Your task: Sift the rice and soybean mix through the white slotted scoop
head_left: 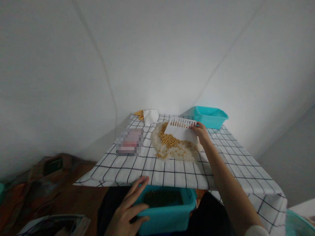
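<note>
My right hand (201, 131) grips the right end of a white plastic slotted tray (182, 131), its row of slots along the far side. The tray is over a spread of yellow soybean-like beans (169, 140) and pale rice-like grains (183, 155) on the table. My left hand (130, 208) has its fingers stretched out and apart at the left side of a turquoise bin (164, 219) below the table's front edge. Dark green small contents (163, 198) fill part of that bin.
A white cloth with black grid lines (236, 164) covers the table. At its far right stands another turquoise bin (211, 117). A white cloth (151, 117) and a yellow item (139, 114) are at the back left. A pixelated flat object (129, 142) lies left of the beans.
</note>
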### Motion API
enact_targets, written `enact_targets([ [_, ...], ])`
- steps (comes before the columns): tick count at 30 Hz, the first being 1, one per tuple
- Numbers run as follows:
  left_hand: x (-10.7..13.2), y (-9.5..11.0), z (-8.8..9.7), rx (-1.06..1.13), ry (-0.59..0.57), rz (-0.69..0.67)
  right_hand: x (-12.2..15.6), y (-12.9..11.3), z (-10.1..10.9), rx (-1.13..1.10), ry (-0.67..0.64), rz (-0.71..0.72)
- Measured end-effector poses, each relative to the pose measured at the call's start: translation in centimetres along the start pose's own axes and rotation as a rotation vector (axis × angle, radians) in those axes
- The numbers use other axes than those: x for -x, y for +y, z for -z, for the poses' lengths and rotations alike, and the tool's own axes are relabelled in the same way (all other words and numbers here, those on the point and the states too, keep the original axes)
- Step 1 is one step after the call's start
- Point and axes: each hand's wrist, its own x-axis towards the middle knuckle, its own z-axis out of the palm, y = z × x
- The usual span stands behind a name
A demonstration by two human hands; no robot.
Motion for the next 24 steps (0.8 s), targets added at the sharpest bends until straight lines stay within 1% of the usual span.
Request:
enact_targets([
  [4,0.1,0.0,-0.1,0.037,0.034,-0.011,0.1,0.0,0.0,-0.031,-0.028,0.025],
  [9,0.3,-0.1,-0.2,0.041,0.004,-0.005,0.2,-0.2,0.1,-0.083,-0.063,0.092],
  [14,0.2,-0.2,-0.4,0.054,0.037,-0.017,0.6,-0.7,-0.1,-0.139,-0.110,0.160],
  [19,0.0,0.2,0.0,0.049,0.031,-0.009,1.2,-1.2,-0.2,-0.152,-0.152,0.186],
  [24,-0.1,0.5,0.3,0.061,0.013,0.016,1.2,-1.3,-0.4,-0.160,-0.155,0.205],
])
